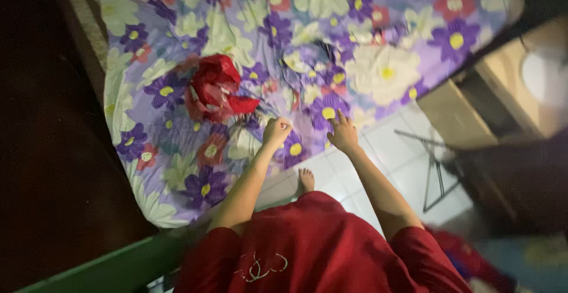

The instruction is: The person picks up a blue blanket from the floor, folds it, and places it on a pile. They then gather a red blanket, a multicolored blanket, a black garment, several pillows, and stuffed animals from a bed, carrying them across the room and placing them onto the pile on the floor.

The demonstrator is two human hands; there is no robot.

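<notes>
The purple, white and red flower-printed cotton bedsheet (177,92) already covers most of the mattress across the upper half of the frame, but it is not flat: a bunched ridge sits at centre, and the near edge by the hands looks loose and rumpled. Judging from that, the spreading seems mostly done, with smoothing of the near side left.

The left hand (276,132), just below centre, is closed in a fist and appears to pinch a fold of the sheet. The right hand (343,133), beside it, is open with fingers spread, resting on or just above the sheet's edge; contact is too blurred to tell.

A crumpled red cloth bundle (216,89) lies on the sheet left of centre, in the way of flattening there. A bare foot (305,180) stands on the white tiled floor (396,151). A pale wooden cabinet (473,104) stands at right, a green bed frame rail (118,266) at lower left.
</notes>
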